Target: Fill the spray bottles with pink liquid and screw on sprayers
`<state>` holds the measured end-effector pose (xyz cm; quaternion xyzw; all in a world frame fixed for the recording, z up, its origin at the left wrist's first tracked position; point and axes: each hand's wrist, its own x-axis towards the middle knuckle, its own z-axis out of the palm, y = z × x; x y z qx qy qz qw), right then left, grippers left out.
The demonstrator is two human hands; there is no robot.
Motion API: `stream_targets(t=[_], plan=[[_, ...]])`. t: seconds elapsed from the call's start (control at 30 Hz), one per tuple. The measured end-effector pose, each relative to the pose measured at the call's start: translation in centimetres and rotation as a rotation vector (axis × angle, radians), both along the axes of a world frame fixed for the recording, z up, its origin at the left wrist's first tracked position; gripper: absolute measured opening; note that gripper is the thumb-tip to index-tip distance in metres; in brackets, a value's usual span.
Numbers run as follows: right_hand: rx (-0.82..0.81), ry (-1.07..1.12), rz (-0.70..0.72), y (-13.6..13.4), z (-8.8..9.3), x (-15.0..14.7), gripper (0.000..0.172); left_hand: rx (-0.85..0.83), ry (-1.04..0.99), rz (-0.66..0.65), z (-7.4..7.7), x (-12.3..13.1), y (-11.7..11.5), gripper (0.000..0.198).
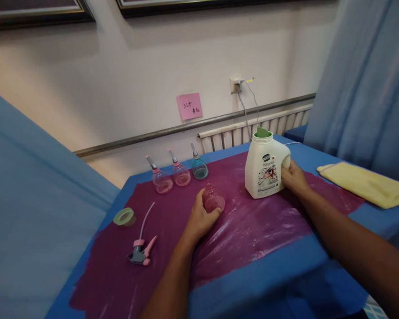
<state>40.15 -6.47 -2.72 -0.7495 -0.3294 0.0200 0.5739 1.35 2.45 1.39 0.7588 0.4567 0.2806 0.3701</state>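
Observation:
My left hand [202,217] is wrapped round a small clear pink spray bottle [214,201] whose neck is uncapped. On the right, my right hand [294,177] grips the handle of a cream detergent jug [262,166] with a picture label and a green spout in its open mouth. The jug stands upright, apart from the bottle. Left of my forearm lies a grey and pink spray trigger head [141,253] with its dip tube [146,219] pointing away. Beyond it sits a translucent green cap [124,217].
Two pink spray bottles [162,180] and a teal one [199,168], all with trigger heads, stand in a row at the back. Purple plastic sheeting [173,235] covers part of the blue table [246,279]. A folded yellow cloth [365,181] lies right. Blue curtains [365,88] hang both sides.

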Motion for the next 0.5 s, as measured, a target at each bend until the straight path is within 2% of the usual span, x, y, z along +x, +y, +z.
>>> stream_targets(t=[0.1, 0.27, 0.4, 0.5], plan=[[0.01, 0.029, -0.051, -0.8, 1.3, 0.7, 0.046, 0.005, 0.012, -0.003, -0.3, 0.0, 0.2, 0.102], [0.127, -0.128, -0.027, -1.8, 3.9, 2.4, 0.034, 0.024, -0.006, -0.014, -0.5, 0.0, 0.2, 0.1], [-0.024, -0.172, -0.053, -1.7, 5.6, 2.5, 0.024, 0.018, -0.014, -0.024, -0.3, 0.0, -0.1, 0.098], [0.006, -0.204, -0.03, -1.0, 6.6, 1.9, 0.022, 0.023, -0.031, -0.029, -0.4, -0.1, -0.1, 0.098]])
